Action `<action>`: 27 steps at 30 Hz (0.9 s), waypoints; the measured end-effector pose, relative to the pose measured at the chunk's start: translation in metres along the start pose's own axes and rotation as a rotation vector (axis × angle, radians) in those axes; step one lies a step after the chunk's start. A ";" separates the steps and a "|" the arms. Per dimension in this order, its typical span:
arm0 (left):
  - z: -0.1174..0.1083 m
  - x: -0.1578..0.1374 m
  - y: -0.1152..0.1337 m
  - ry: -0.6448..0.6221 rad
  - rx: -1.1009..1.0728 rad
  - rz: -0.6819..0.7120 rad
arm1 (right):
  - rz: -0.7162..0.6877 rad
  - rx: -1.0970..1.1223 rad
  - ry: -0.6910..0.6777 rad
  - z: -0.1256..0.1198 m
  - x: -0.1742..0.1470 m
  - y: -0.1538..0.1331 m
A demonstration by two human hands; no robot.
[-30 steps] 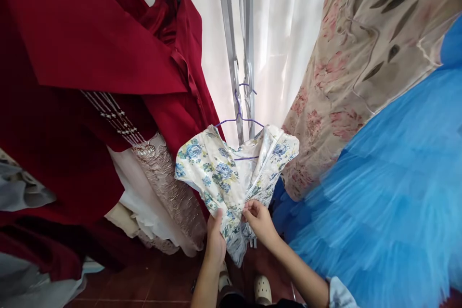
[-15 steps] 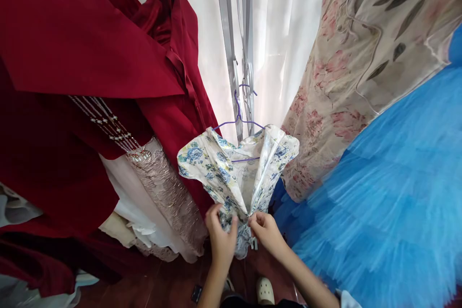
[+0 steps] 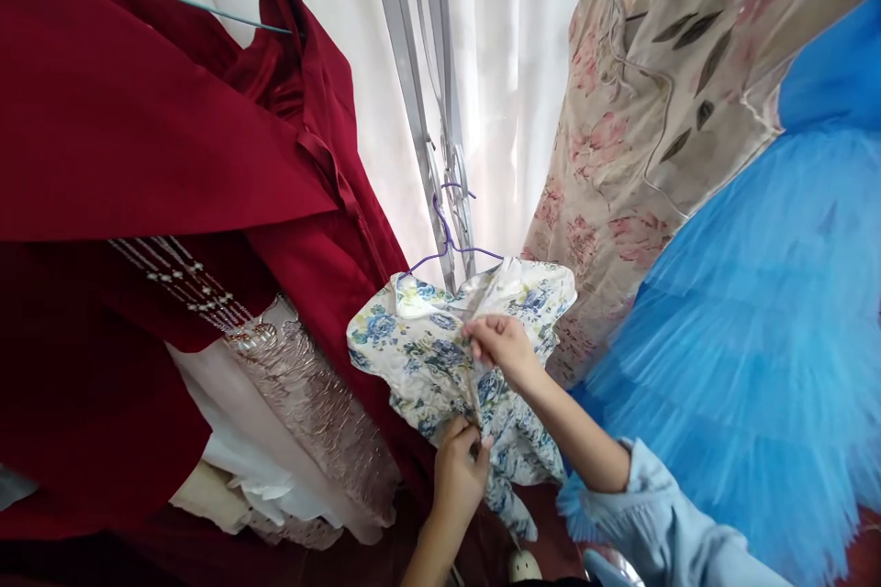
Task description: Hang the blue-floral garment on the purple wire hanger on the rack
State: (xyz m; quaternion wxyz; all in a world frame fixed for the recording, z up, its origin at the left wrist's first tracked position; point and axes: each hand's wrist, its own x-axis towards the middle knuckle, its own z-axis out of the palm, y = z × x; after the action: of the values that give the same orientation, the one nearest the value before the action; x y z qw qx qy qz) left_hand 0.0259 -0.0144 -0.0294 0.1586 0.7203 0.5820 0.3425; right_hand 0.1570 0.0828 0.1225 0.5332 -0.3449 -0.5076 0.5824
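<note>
A white dress (image 3: 413,358) with blue and yellow flowers hangs on a purple wire hanger (image 3: 449,243). My right hand (image 3: 506,350) is pinched on the zipper near the neckline; the small pull is hidden by the fingers. Below that point the two edges of the opening lie together. Above it, the collar flaps stand slightly apart. Lower down, my left hand (image 3: 460,468) has its fingers closed on the dress fabric beside the zipper line.
Dark red garments (image 3: 158,110) hang at the left, above a pale pink lace dress (image 3: 323,394). On the right are a beige floral dress (image 3: 606,165) and a blue tulle dress (image 3: 743,312). A grey metal stand (image 3: 403,46) rises before a white curtain (image 3: 523,64).
My right hand has moved up along the zipper to near the neckline, and the open front has closed. The left hand has gone from loose fingers to a hold on the fabric.
</note>
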 end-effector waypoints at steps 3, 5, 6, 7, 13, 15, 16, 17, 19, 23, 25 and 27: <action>-0.003 -0.006 0.006 -0.026 -0.008 -0.027 | -0.117 0.080 0.016 0.012 0.025 -0.035; -0.004 -0.007 0.011 -0.039 0.003 -0.041 | -0.143 0.121 0.032 0.016 0.033 -0.045; -0.003 -0.007 0.013 -0.045 0.014 -0.045 | -0.141 0.135 0.036 0.017 0.036 -0.047; -0.002 -0.007 0.015 -0.052 0.027 -0.047 | -0.133 0.148 0.042 0.016 0.037 -0.048; 0.015 -0.008 0.008 -0.155 0.003 -0.017 | -0.158 0.163 0.047 0.007 0.041 -0.053; 0.009 -0.001 0.007 -0.156 -0.046 -0.020 | -0.164 0.110 0.002 0.004 0.039 -0.054; 0.001 0.006 0.009 -0.122 -0.074 -0.022 | -0.161 0.083 -0.019 0.003 0.038 -0.054; -0.010 0.015 0.013 -0.060 -0.107 -0.022 | -0.157 0.058 -0.030 0.001 0.035 -0.053; -0.041 0.040 0.028 0.132 -0.186 0.001 | -0.144 0.015 -0.034 -0.002 0.029 -0.051; -0.112 0.107 0.066 0.372 -0.229 0.236 | -0.158 -0.065 -0.049 -0.003 0.018 -0.052; -0.136 0.138 0.079 0.312 -0.124 0.356 | -0.185 -0.096 -0.052 -0.001 0.016 -0.054; -0.147 0.160 0.087 0.250 -0.019 0.466 | -0.200 -0.118 -0.037 0.000 0.018 -0.054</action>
State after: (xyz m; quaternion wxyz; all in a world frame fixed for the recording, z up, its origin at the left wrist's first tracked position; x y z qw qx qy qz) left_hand 0.0039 0.0885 0.1801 0.0089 0.7855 0.4122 0.4616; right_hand 0.1680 0.0957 0.1767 0.5581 -0.3125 -0.5826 0.5014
